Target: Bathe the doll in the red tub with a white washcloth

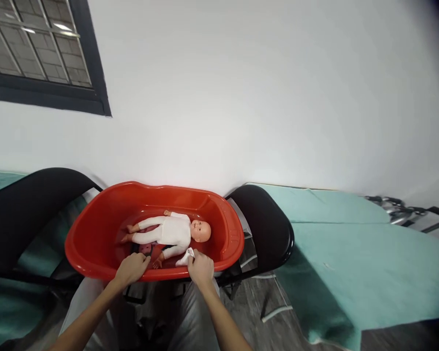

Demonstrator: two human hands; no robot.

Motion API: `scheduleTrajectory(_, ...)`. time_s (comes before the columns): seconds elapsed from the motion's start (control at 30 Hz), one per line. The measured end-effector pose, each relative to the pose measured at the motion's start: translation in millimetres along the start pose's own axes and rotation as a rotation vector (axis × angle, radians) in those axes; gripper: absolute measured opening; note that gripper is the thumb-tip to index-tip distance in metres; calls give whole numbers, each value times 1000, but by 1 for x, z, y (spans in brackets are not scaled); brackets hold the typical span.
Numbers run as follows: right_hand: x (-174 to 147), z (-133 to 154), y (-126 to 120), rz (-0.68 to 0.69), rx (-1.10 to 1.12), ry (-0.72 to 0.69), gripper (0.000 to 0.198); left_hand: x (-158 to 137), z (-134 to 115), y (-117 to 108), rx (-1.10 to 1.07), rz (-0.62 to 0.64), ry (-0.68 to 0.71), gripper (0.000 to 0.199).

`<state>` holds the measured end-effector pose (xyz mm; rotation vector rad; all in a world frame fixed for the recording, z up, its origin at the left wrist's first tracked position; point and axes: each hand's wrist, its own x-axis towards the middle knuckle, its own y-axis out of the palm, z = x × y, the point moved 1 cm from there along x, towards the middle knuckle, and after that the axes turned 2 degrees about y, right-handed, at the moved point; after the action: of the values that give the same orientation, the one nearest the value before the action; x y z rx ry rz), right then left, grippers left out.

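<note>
red tub [95, 234] is holding the doll [173, 230]; right hand [202, 267] is clamping white cloth [183, 259], apparently a handling step, probably calling for steady grip next; left hand [132, 269] is lying at the near rim [164, 276], closure undeterminable.

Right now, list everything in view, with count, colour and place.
Tub: one, red, before the wall
Doll: one, white body, lying in the tub
Small cloth: one, white, near rim
Chairs: two, black, flanking the tub
Sheets: count unclear, green, both sides
Window: one, dark-framed, barred, upper left
Wall: one, white, behind
Floor: one, grey, below
Metal object: count unclear, silver and black, far right
Trousers: one pair, pale, below the tub
Left hand: one, bare, at the near rim
Right hand: one, bare, holding the cloth
</note>
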<state>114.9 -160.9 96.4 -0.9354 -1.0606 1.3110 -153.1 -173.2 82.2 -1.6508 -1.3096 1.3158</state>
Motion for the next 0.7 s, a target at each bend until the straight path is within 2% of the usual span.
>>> scheduleTrajectory(0.2, 1, 7, 1, -49, -38, 49, 28, -9, 1, -3, -80, -42, -16, 55)
scheduleTrajectory(0.47, 10, 12, -3, 9, -133, 128, 26, -11, 4, -16, -82, -23, 125, 55)
scheduleTrajectory(0.7, 12, 11, 1, 15, -107, 143, 26, -11, 10, -12, -99, -58, 163, 52)
